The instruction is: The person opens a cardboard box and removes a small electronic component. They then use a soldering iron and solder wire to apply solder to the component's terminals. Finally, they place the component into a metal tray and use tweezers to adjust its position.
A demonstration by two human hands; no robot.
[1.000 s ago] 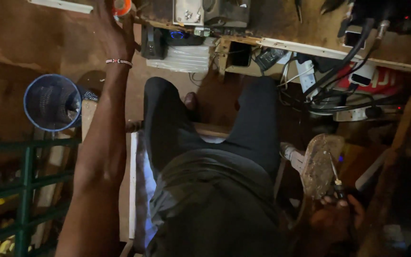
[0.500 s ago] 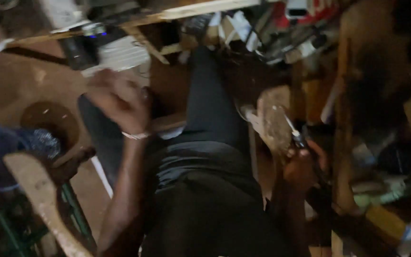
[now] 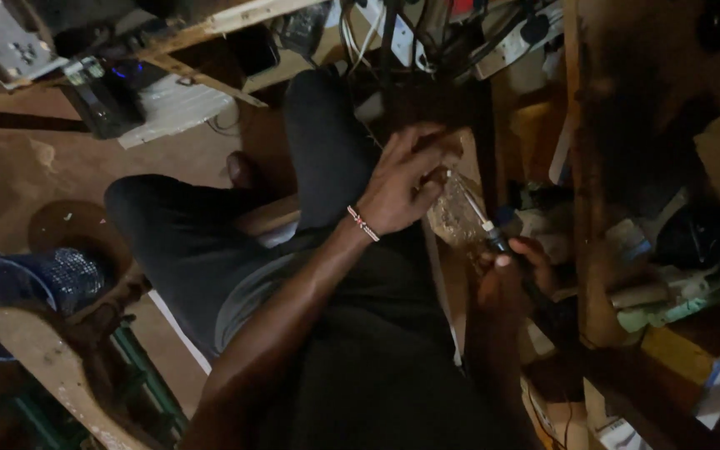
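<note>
Screwdriver (image 3: pixel 487 230): a thin tool with a pale shaft and a dark handle, held over the person's right thigh, its tip slanting up and left into the workpiece.
Right hand (image 3: pixel 512 279): fingers closed around the handle of the screwdriver, thumb on top; the forearm comes up from the lower edge of the view.
Left hand (image 3: pixel 406 183): curled over the upper end of the workpiece, fingers bent and gripping it; the wrist wears a beaded bracelet (image 3: pixel 363 223) and the long forearm runs down and left across the lap.
Workpiece (image 3: pixel 453 215): a pale, dusty flat piece between the two hands; the dim light hides what kind of thing it is.
Step in hand: judged from the grips, the tool tip is being set or worked against the piece while the other hand steadies it.
Next move calls for: a firm hold on the piece and the tip kept seated, since the light is poor.
Lap: dark trousers (image 3: pixel 327 167), the person seated.
Further out: a blue bucket (image 3: pixel 2 292) on the earth floor at left; a cluttered surface (image 3: pixel 685 275) at right, cables (image 3: pixel 393 33) above.
</note>
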